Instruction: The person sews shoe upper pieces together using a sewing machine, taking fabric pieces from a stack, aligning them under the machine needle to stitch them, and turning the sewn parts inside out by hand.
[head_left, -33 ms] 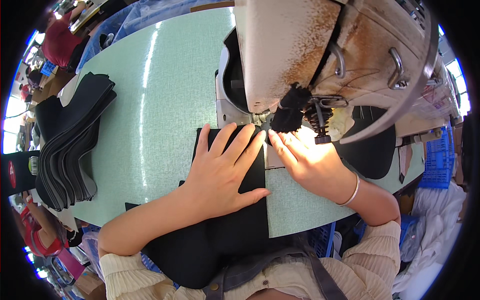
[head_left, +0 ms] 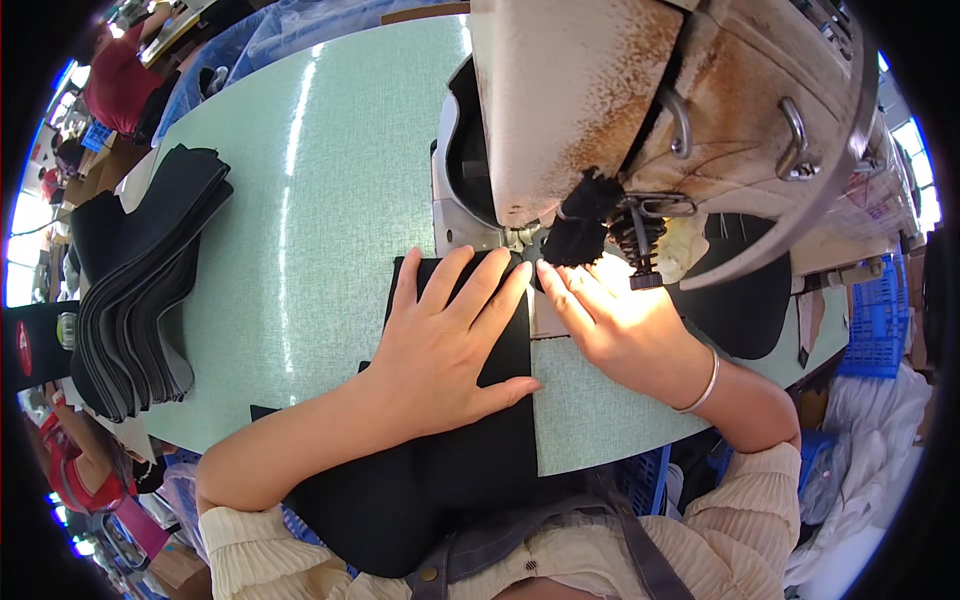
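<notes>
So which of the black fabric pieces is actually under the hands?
The flat black piece at the sewing machine: the left hand presses on it. The other black pieces sit stacked at the table's far left, untouched.

A pale green worktable (glossy under overhead light) stands beside blue crates.

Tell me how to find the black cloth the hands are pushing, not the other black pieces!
Start at the big worn sewing machine on the pale green table. Right below its needle lies a flat black fabric piece, pressed down by the left hand. Unlike the stacked black pieces far left, it lies single, hanging off the table's near edge.
</notes>
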`<state>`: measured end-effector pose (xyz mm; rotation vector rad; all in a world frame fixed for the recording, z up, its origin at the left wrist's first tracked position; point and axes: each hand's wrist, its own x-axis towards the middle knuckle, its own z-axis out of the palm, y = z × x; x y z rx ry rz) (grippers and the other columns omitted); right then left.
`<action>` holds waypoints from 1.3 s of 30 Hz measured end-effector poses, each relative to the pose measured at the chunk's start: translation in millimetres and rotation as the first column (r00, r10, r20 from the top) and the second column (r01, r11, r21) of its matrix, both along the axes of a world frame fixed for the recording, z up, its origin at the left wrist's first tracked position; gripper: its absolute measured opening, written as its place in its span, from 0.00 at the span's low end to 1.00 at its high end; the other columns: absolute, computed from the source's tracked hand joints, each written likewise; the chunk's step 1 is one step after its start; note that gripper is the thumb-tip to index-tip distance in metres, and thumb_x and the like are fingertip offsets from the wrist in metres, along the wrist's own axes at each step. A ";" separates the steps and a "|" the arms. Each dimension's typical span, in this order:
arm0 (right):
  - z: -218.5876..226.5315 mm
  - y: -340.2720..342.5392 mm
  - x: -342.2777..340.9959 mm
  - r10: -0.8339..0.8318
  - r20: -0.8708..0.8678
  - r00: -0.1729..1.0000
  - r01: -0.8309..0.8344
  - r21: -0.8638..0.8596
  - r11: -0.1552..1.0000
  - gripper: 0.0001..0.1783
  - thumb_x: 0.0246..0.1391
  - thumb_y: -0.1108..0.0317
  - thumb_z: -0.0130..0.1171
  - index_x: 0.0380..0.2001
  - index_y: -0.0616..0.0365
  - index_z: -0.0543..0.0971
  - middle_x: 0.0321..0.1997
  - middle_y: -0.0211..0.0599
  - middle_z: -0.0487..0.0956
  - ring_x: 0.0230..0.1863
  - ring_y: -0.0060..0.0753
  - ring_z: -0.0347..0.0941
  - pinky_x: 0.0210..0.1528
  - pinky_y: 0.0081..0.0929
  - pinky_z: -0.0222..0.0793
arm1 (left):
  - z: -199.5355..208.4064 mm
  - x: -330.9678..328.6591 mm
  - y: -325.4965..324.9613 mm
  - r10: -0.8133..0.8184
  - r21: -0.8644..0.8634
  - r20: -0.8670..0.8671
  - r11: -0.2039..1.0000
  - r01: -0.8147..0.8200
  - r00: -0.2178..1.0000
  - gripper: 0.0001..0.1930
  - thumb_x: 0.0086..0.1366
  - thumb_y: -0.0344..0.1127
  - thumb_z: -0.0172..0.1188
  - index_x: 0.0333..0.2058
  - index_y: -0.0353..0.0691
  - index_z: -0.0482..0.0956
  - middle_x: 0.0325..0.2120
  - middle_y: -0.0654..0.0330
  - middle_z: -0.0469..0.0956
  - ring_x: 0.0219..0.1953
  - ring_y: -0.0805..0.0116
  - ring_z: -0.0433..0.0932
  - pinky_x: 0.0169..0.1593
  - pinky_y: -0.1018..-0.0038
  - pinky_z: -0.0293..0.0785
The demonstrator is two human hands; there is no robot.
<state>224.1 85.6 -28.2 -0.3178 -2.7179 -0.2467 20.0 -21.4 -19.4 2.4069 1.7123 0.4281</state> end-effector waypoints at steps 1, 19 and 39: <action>-0.3 0.1 -0.6 0.003 0.011 1.000 -0.002 -0.004 1.000 0.20 0.40 0.72 0.60 0.40 0.67 0.80 0.33 0.40 0.77 0.48 0.47 0.78 0.30 0.30 0.76 | -0.6 -0.2 0.8 0.000 -0.004 0.001 1.000 0.000 1.000 0.46 0.51 0.60 0.68 0.63 0.36 0.66 0.64 0.49 0.60 0.63 0.48 0.61 0.61 0.35 0.58; 2.8 10.8 0.0 -0.081 0.093 0.992 0.067 0.148 0.987 0.35 0.47 0.75 0.57 0.63 0.55 0.72 0.25 0.25 0.75 0.34 0.25 0.73 0.41 0.25 0.75 | -7.6 -10.0 18.3 -0.052 0.050 -0.002 0.997 0.052 0.999 0.46 0.54 0.60 0.67 0.63 0.34 0.65 0.62 0.42 0.62 0.67 0.45 0.58 0.67 0.42 0.54; -5.1 20.6 3.3 -0.033 0.095 0.995 0.053 -0.216 0.975 0.30 0.48 0.77 0.59 0.58 0.57 0.74 0.48 0.35 0.81 0.31 0.28 0.78 0.42 0.29 0.75 | -1.0 -10.8 16.2 -0.032 0.017 -0.029 0.999 0.032 0.999 0.43 0.56 0.59 0.65 0.62 0.35 0.67 0.64 0.43 0.61 0.68 0.46 0.56 0.68 0.46 0.53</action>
